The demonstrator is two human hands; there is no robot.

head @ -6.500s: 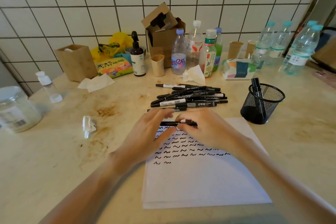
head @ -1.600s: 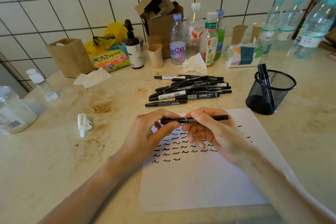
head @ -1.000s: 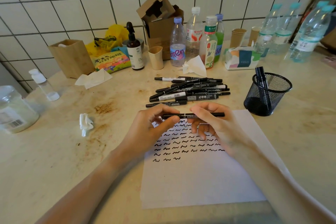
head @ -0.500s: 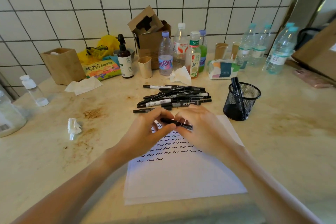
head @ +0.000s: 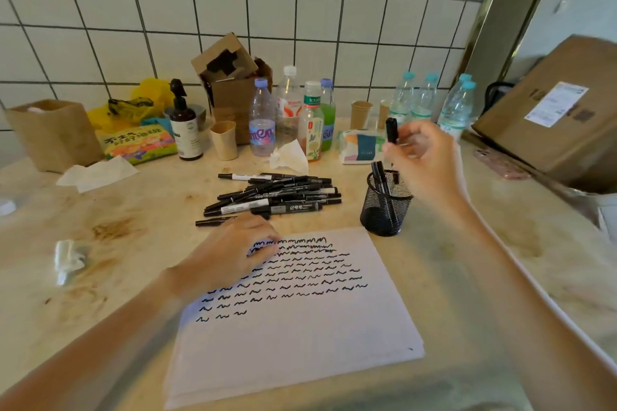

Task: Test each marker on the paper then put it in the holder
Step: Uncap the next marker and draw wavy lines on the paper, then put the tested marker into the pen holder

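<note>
**Marker held upright over the mesh holder**

The pale, stained surface [head: 467, 277] carries everything. On it a white sheet of paper [head: 300, 344] lies in front of the person, its upper half filled with rows of black squiggles. Behind the paper sits a loose pile of black markers [head: 277, 197]. To the right of the pile, just beside the paper's far right corner, stands a black mesh holder [head: 384, 210] with markers already inside. The left hand [head: 233, 250] rests on the paper's top left corner, fingers curled loosely, holding nothing. The right hand [head: 424, 160] is raised above the holder and pinches a black marker [head: 391, 130], held upright over the holder's mouth.
</note>
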